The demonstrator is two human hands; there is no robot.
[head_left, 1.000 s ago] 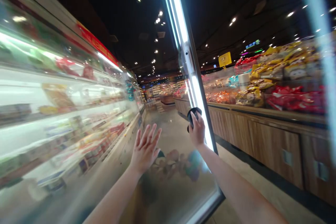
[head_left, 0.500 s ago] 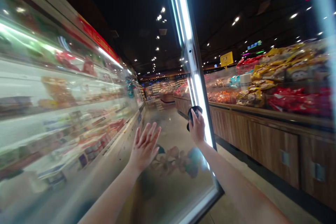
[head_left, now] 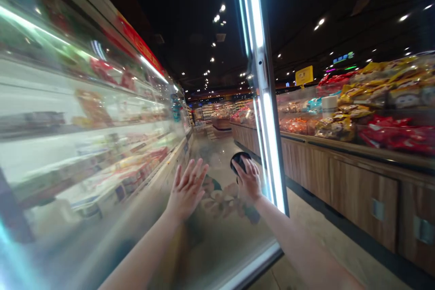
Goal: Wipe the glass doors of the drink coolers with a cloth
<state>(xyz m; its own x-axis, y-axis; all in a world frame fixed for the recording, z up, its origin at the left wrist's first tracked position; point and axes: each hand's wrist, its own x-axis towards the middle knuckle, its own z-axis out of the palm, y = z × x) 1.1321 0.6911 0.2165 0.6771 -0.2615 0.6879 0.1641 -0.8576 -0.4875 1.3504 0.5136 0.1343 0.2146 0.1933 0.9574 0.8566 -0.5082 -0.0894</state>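
Observation:
A glass door (head_left: 217,231) with a lit edge strip (head_left: 272,145) stands in front of me, swung out from a refrigerated display case. On the glass near that strip, my right hand (head_left: 249,180) grips a round black pad-like object (head_left: 239,162); its exact kind is not clear. The fingers lie over its right side and hide part of it. My left hand (head_left: 188,190) is raised palm forward, fingers spread, with nothing in it. It appears to rest against the glass, though contact cannot be made out. Faded flower shapes (head_left: 224,199) show in the pane between the hands.
Blurred refrigerated shelves (head_left: 112,154) with packaged goods run along the left. Across the aisle, a wooden counter (head_left: 340,176) carries heaps of bagged snacks (head_left: 390,95) and a yellow sign (head_left: 303,75). Tiled floor (head_left: 312,226) lies between the door and the counter.
My right hand has moved the black object left and slightly down, away from the lit strip. My left hand stays nearly in place, while the surroundings have shifted right in view.

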